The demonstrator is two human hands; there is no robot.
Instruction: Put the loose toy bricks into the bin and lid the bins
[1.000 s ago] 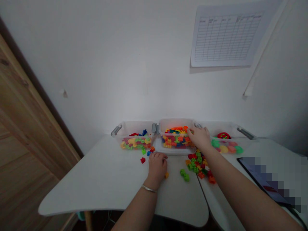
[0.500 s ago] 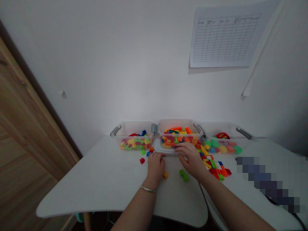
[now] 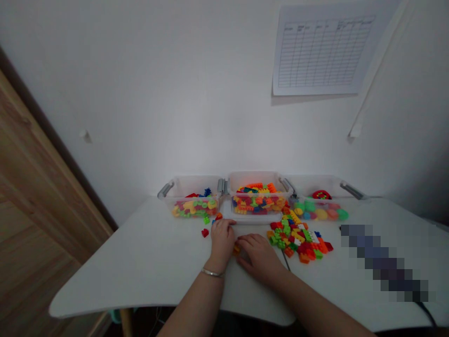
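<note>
On the white table, my left hand [image 3: 223, 239] lies palm down with its fingers stretched forward, near a few loose blocks at its left: a red block [image 3: 205, 232], a green block [image 3: 206, 220] and an orange block [image 3: 219, 216]. My right hand [image 3: 257, 256] is beside it, thumb apart from the fingers. Its fingertips are at an orange-yellow block [image 3: 236, 249] lying between the two hands; I see no grip on it. What may lie under either palm is hidden. To the right spreads a pile of mixed toy building blocks [image 3: 298, 236].
Three clear plastic bins line the wall: a left bin [image 3: 175, 199] of small pieces, a middle bin [image 3: 257, 175] of blocks, a right bin [image 3: 336, 185] with round coloured pieces. A white lid [image 3: 252, 218] lies before the middle one. A cable [image 3: 426, 311] runs at right.
My right hand has moved left and nearer, from before the middle bin to beside my left hand. Green pieces that lay below it no longer show there; the pile's left part now shows. The view shifted slightly.
</note>
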